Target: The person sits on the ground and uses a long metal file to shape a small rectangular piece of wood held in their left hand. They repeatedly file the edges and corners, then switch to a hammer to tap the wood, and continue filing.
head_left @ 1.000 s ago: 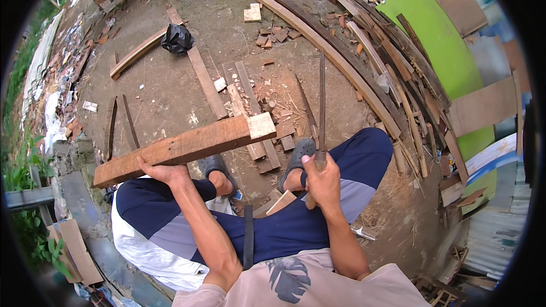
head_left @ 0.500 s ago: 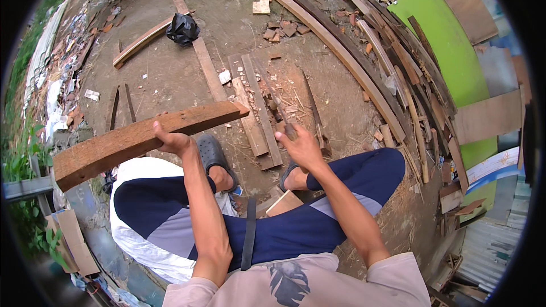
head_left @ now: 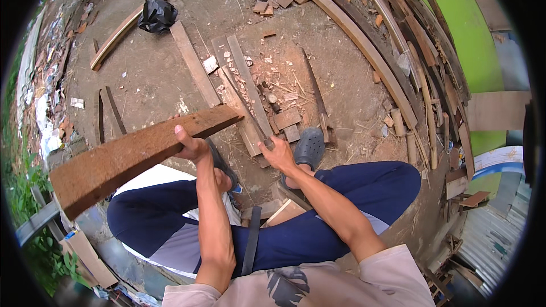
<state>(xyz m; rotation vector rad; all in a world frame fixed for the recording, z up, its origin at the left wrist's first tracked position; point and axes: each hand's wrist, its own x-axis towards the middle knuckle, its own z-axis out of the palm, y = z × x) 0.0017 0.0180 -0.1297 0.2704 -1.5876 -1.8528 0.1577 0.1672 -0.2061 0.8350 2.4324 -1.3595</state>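
My left hand (head_left: pixel 190 145) is closed around a thick brown wooden beam (head_left: pixel 136 145), thumb on its top face. The beam slants from the lower left up toward the middle, over my bent left leg, and its narrowed end shows a fresher cut surface. In my right hand (head_left: pixel 278 154) is a long, narrow-bladed tool that looks like a machete (head_left: pixel 248 105). Its blade, seen nearly edge-on, points away from me and passes close beside the beam's narrowed end; whether they touch I cannot tell. My fingers hide most of its handle.
Flat boards (head_left: pixel 248 79) and wood chips (head_left: pixel 284 88) lie on the ground ahead. A black plastic bag (head_left: pixel 157 16) rests on planks to the far left. Long timbers (head_left: pixel 352 45) are piled along the right, beside a green panel (head_left: pixel 455 17). My shoes (head_left: pixel 310 145) flank the boards.
My right hand has moved left and slightly nearer, bringing the blade beside the beam's end. The beam's near end has dropped a little. My view has shifted, and my right shoe shows more fully.
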